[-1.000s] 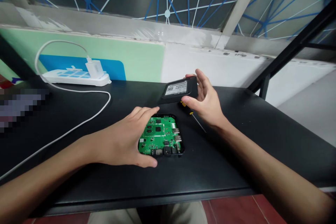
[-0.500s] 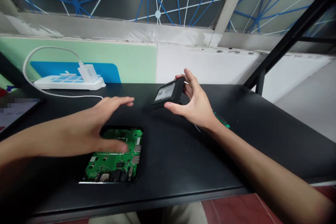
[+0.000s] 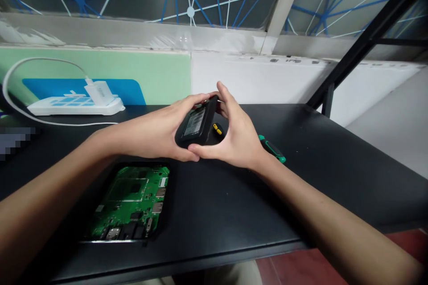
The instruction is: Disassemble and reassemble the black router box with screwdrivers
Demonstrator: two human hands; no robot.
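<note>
Both my hands hold a black plastic cover point(image 3: 195, 124) with a label on its face, raised above the black table point(image 3: 301, 178) and tilted toward me. My left hand point(image 3: 157, 131) grips its left edge, thumb below and fingers over the top. My right hand point(image 3: 234, 136) clasps its right edge. An opened black case with a green circuit board point(image 3: 132, 202) lies flat on the table under my left forearm, untouched. A green-handled screwdriver point(image 3: 272, 149) lies behind my right wrist. A small yellow-and-black tool tip point(image 3: 217, 129) shows between my hands.
A white power strip point(image 3: 75, 104) with a white charger point(image 3: 98, 91) and its cable point(image 3: 20, 113) sits at the back left by the green and blue wall panel. A black metal frame post point(image 3: 329, 93) rises at the back right. The table's front edge runs close to me.
My left hand left the circuit board case and rose to grip the cover's left side. The cover tilted and came closer to me. The view shifted, so the case sits lower left.
</note>
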